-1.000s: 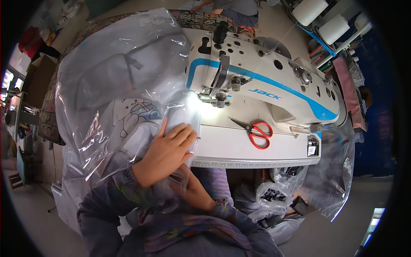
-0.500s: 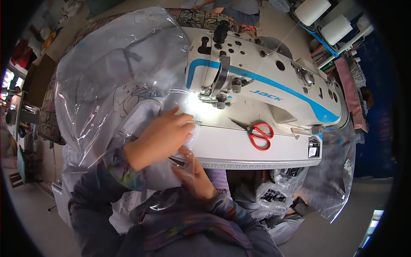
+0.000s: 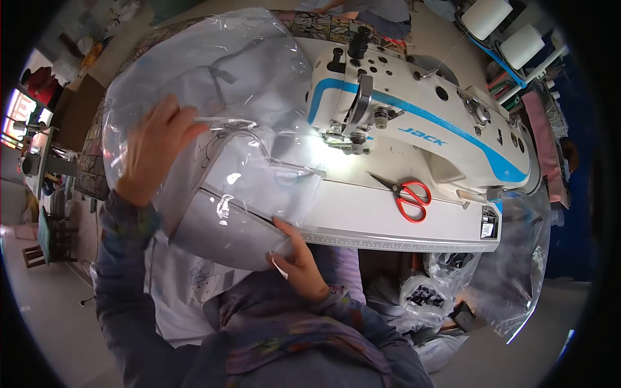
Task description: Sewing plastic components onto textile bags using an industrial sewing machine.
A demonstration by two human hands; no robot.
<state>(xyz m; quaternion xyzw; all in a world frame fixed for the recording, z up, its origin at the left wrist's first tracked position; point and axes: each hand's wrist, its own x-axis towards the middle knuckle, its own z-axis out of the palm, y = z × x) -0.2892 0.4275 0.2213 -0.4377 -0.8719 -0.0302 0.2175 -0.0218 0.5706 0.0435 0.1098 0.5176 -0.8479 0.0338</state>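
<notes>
My right hand (image 3: 299, 268) pinches the right edge of a grey fabric piece (image 3: 223, 229), thumb and fingers on either side of it. A thin dark line runs across the piece towards my thumb. Clear plastic sheeting (image 3: 259, 71) with drawn line figures covers much of the work on the left. Above it, my left hand (image 3: 155, 152) is raised and blurred, its fingertips by a fold of the plastic; whether they grip it is unclear. Right of the work stands a white and blue sewing machine (image 3: 414, 123), its lamp lit by the needle area.
Red-handled scissors (image 3: 411, 199) lie on the machine bed, above a ruler strip (image 3: 401, 244) along the front edge. White thread cones (image 3: 486, 18) stand at the back right. Plastic bags (image 3: 424, 294) are below the table, and clear plastic (image 3: 511, 271) hangs at the right.
My left hand has moved up and left, away from the needle area, uncovering the grey fabric piece. My right hand stays at the piece's edge. The whole view has shifted slightly.
</notes>
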